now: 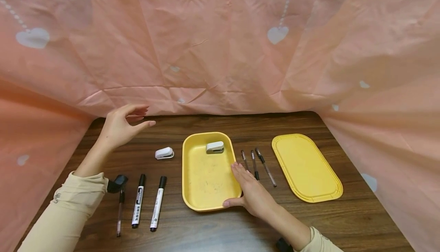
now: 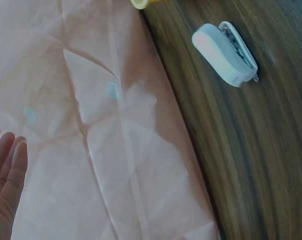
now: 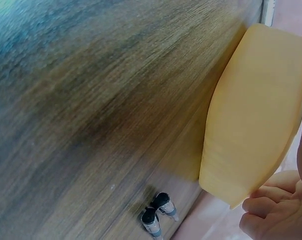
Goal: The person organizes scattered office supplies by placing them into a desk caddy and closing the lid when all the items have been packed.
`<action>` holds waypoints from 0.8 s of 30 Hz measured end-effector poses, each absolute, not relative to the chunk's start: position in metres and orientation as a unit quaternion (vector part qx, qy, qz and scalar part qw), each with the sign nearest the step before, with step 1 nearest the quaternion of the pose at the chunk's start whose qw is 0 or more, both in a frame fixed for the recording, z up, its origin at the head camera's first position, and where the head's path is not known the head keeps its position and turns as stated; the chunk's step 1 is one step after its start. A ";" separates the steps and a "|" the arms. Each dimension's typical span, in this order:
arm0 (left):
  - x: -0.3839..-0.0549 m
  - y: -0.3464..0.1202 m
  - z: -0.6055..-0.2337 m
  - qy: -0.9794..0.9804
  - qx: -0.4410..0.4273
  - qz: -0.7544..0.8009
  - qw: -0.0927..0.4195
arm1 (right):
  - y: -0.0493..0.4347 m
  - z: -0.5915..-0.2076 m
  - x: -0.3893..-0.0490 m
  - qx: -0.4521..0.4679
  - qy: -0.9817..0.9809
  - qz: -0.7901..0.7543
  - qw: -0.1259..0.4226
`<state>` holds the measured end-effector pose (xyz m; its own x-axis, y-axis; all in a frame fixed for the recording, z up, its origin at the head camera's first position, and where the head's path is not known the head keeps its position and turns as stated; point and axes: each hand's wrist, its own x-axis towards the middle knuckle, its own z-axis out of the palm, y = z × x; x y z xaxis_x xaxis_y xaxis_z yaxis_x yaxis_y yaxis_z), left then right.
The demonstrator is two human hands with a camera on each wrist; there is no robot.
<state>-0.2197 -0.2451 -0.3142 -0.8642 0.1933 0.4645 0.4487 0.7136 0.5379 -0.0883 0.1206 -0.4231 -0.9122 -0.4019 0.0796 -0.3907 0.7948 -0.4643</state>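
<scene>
A yellow rectangular box (image 1: pixel 206 183) stands at mid-table with a white mini stapler (image 1: pixel 215 147) inside near its far end. My right hand (image 1: pixel 256 196) rests on the box's near right corner, thumb at the front rim and extended fingers over the right rim. In the right wrist view, its fingers show beside the box wall (image 3: pixel 255 110). My left hand (image 1: pixel 122 126) is raised over the far left of the table, thumb and fingers apart and holding nothing. Nearest it, a second white stapler (image 1: pixel 164 153) lies left of the box; the left wrist view shows this stapler (image 2: pixel 224 54) too.
Two black-capped markers (image 1: pixel 158 204) and a pen (image 1: pixel 120 212) lie at the front left. Right of the box are three pens (image 1: pixel 266 167), then a yellow lid (image 1: pixel 309 168) lying flat. A pink curtain (image 1: pixel 220 53) hangs along the table's back and sides.
</scene>
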 end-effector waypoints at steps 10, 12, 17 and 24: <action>-0.218 -0.264 -0.335 -0.910 -0.147 -0.359 0.148 | 0.119 -0.423 -0.086 -0.214 0.948 -0.236 -0.005; -0.219 -0.268 -0.342 -0.912 -0.133 -0.365 0.136 | 0.119 -0.423 -0.085 -0.212 0.948 -0.237 -0.005; -0.219 -0.279 -0.359 -0.914 -0.113 -0.371 0.117 | 0.117 -0.421 -0.084 -0.212 0.949 -0.234 -0.010; -0.221 -0.287 -0.377 -0.921 -0.109 -0.362 0.093 | 0.116 -0.420 -0.082 -0.213 0.949 -0.232 -0.014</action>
